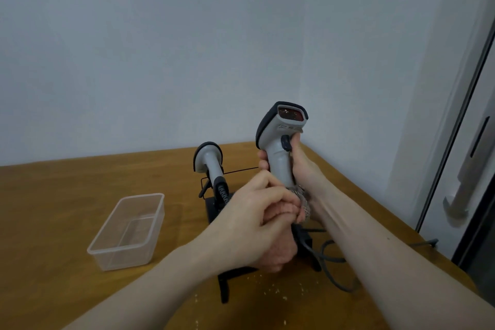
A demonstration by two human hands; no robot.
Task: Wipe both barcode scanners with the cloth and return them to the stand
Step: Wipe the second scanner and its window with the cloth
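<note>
Right hand (297,166) wrapped around handle of raised scanner (281,136), fingers curled on far side, thumb up near dark trigger. Scanner held upright above desk (67,222), grey body with black hood, reddish scan window facing the camera and tilted slightly right. Left hand (257,211) closed around cloth (301,202), grey textured fabric bunched at base of the handle, touching it; only a small part of cloth showing past the fingers. Left forearm crossing in from lower left, right forearm from lower right.

Second scanner (208,161) sitting in stand (214,206), behind and left of the hands, head up, back toward camera, coiled black cable (222,191) hanging from its handle. Stand black, wire frame behind, base partly hidden under the hands; more black legs showing below left hand toward the near edge. Grey cable (329,262) looping on desk right of stand, under right forearm.

Clear plastic container (128,230) on desk left of stand, well apart from it, rectangular, open top. Pale crumbs (276,292) scattered on desk near front of stand legs. Wooden desk against plain pale wall (160,48); dark door or window frame (466,142) at right edge, blurred.
</note>
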